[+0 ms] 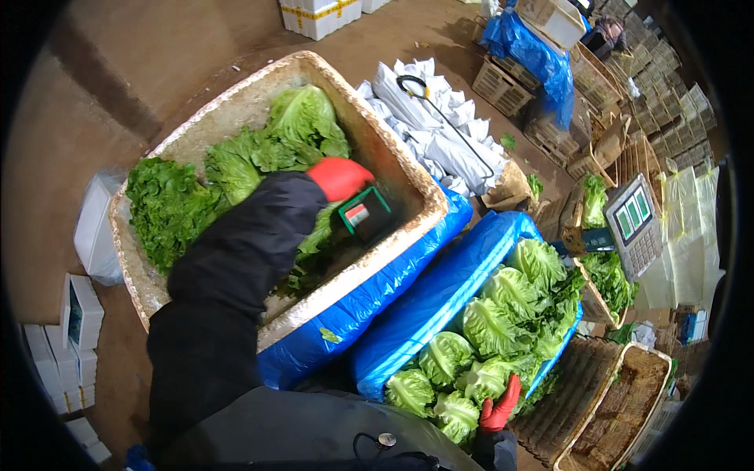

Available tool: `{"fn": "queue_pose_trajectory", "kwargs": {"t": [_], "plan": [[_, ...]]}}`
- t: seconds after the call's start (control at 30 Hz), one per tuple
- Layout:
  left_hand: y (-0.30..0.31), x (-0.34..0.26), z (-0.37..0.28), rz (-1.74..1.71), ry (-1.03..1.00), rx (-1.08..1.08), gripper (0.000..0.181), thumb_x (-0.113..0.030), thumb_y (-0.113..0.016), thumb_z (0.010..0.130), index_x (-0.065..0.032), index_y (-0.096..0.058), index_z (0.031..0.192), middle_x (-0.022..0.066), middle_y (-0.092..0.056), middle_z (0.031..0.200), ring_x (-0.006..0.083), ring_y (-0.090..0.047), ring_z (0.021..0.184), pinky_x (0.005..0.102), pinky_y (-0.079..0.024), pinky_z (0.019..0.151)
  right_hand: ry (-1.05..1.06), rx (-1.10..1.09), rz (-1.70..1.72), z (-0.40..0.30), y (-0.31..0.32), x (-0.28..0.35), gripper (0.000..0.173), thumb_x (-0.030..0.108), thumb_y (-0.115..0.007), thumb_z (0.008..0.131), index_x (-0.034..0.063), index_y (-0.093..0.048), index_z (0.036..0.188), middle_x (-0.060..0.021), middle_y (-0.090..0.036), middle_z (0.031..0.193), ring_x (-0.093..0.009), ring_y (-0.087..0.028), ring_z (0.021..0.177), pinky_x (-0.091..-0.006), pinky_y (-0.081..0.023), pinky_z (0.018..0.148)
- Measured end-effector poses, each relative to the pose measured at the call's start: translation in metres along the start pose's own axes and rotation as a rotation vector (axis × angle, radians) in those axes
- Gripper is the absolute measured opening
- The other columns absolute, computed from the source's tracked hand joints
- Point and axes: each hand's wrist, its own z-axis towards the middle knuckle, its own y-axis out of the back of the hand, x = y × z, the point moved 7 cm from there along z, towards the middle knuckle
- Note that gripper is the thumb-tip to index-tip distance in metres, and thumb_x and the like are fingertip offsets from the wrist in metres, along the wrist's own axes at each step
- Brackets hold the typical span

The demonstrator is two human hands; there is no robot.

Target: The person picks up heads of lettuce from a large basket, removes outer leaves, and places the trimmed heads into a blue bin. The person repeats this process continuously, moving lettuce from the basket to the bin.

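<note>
My left hand [340,178], in a red glove, reaches into a large worn tub [297,315] with my dark sleeve across its near side. Its fingers are hidden, so any grip cannot be made out. Just beside it is a dark, green-edged object [366,213] with a red and white patch. Pale green lettuce [309,118] and a frillier leafy head [168,206] lie in the tub. At lower right my right hand [500,406], also red-gloved, rests against lettuce heads [495,329] with thumb and fingers apart. These heads fill a container lined with blue plastic [436,312].
A digital scale display [633,226] rises beside the lettuce at right. White-wrapped bundles [430,126] with a black hooked rod [450,120] lie beyond the tub. Stacked tubs [618,406] stand at lower right, white foam boxes [65,359] at left. A person [609,34] is far back.
</note>
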Motion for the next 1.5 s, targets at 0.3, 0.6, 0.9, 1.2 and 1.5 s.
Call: {"fn": "queue_pose_trajectory", "kwargs": {"t": [0.3, 0.6, 0.9, 1.2, 1.5], "plan": [[0.01, -0.03, -0.051, 0.516, -0.092, -0.129, 0.013, -0.017, -0.059, 0.071, -0.0102, -0.065, 0.079, 0.0087, -0.058, 0.079, 0.0281, -0.058, 0.081, 0.0405, -0.046, 0.07, 0.006, -0.049, 0.115, -0.005, -0.003, -0.015, 0.073, 0.023, -0.054, 0.083, -0.0001, -0.023, 0.145, -0.0192, -0.026, 0.148, -0.035, -0.022, 0.138, -0.0426, -0.015, 0.113], [0.086, -0.038, -0.217, 0.441, 0.18, -0.263, 0.048, -0.012, -0.075, 0.059, -0.0174, -0.058, 0.104, 0.0089, -0.055, 0.115, 0.0319, -0.05, 0.107, 0.0444, -0.04, 0.091, 0.082, -0.109, 0.045, 0.001, 0.006, 0.009, 0.067, 0.03, -0.056, 0.084, 0.0004, -0.033, 0.14, -0.0187, -0.035, 0.143, -0.036, -0.027, 0.135, -0.0438, -0.018, 0.112], [0.073, 0.003, -0.176, 0.117, 0.01, -0.012, 0.073, -0.004, -0.075, 0.064, -0.0226, -0.05, 0.131, 0.0132, -0.048, 0.134, 0.0368, -0.04, 0.127, 0.0422, -0.037, 0.104, 0.07, -0.107, 0.008, 0.004, 0.018, 0.014, 0.07, 0.034, -0.059, 0.081, 0.0012, -0.036, 0.138, -0.0202, -0.039, 0.139, -0.04, -0.032, 0.13, -0.0491, -0.019, 0.11], [0.147, 0.008, -0.262, -0.552, 0.417, -0.46, 0.067, -0.001, -0.074, 0.068, -0.0085, -0.053, 0.131, 0.0071, -0.059, 0.123, 0.0161, -0.055, 0.109, 0.0304, -0.041, 0.097, 0.114, 0.046, 0.028, 0.019, 0.038, 0.029, 0.07, 0.03, -0.065, 0.076, 0.0017, -0.04, 0.135, -0.022, -0.045, 0.133, -0.041, -0.038, 0.124, -0.0471, -0.028, 0.105], [0.2, -0.167, -0.291, -0.908, 0.166, -0.872, 0.072, 0.007, -0.076, 0.068, -0.0039, -0.048, 0.133, 0.0101, -0.051, 0.133, 0.02, -0.05, 0.119, 0.0331, -0.043, 0.098, 0.413, -0.093, 0.078, 0.02, 0.118, 0.144, 0.075, 0.022, -0.073, 0.073, 0.0014, -0.038, 0.137, -0.0212, -0.036, 0.142, -0.039, -0.036, 0.13, -0.0473, -0.029, 0.107]]}}
